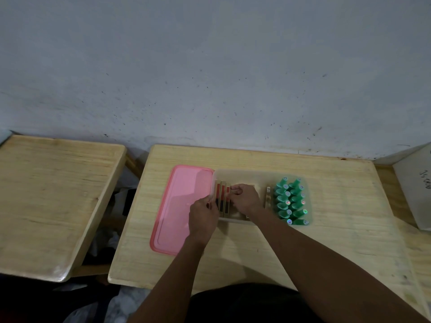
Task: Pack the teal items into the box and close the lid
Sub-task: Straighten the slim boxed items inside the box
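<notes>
Several teal capped tubes (291, 201) stand in two rows at the right end of a translucent box (254, 172) on the wooden table. At the box's left end, three slim gold packs with red and dark panels (222, 194) stand on edge. My right hand (245, 199) reaches into the box, its fingers curled on the top of the rightmost of these packs. My left hand (202, 217) is at the box's left front corner, fingertips pinched against the leftmost pack. The pink lid (177, 206) lies flat beside the box on its left, partly under my left hand.
Another slim gold pack (268, 197) stands in the box next to the teal tubes. A second wooden table (53, 194) is on the left across a gap. A white sheet or box (417, 187) leans at the right edge. The wall runs close behind the table.
</notes>
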Tool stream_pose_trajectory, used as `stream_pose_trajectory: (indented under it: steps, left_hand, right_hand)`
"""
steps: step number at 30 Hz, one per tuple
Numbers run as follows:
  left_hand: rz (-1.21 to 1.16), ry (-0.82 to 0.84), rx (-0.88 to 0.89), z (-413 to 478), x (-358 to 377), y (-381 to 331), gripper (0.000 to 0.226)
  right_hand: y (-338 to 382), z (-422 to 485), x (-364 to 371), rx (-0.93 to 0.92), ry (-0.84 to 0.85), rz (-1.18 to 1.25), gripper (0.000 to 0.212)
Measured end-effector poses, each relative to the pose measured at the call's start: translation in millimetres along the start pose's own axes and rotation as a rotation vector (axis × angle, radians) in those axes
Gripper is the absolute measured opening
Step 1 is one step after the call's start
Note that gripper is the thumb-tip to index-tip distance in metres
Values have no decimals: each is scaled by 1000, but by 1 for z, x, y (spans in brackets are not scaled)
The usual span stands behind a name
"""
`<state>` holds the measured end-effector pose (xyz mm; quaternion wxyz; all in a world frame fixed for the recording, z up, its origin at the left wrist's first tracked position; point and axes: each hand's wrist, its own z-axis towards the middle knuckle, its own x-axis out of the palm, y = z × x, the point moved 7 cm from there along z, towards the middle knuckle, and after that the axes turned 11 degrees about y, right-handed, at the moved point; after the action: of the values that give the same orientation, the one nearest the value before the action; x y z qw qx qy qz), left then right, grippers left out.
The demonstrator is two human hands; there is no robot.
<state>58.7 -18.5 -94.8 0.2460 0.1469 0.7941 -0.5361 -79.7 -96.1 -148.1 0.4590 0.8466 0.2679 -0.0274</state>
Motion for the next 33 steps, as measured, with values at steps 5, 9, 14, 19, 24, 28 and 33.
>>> stream_pose_trajectory:
  steps: [5, 9, 14, 19, 24, 28, 33]
  left_hand:
    - [-9, 7, -14, 1, 1, 2, 26]
    - [6, 16, -17, 1, 2, 3, 25]
    - [2, 22, -28, 2, 2, 3, 28]
    - [9, 18, -23, 1, 1, 2, 28]
    - [1, 16, -35, 2, 2, 4, 27]
    - [-9, 9, -36, 2, 2, 4, 30]
    - [1, 9, -37, 3, 3, 6, 30]
  right_hand:
    - [-4, -2, 0, -16, -22, 47, 33]
    - [-3, -1, -1, -12, -65, 78, 25]
    - [2, -6, -3, -18, -79, 61, 23]
    - [10, -11, -9, -58, -38, 1, 24]
    - [16, -23, -39, -110, -110, -170, 23]
    - [11, -38, -59, -12, -201, -519, 17]
    - [0, -40, -47, 124, -78, -725, 20]
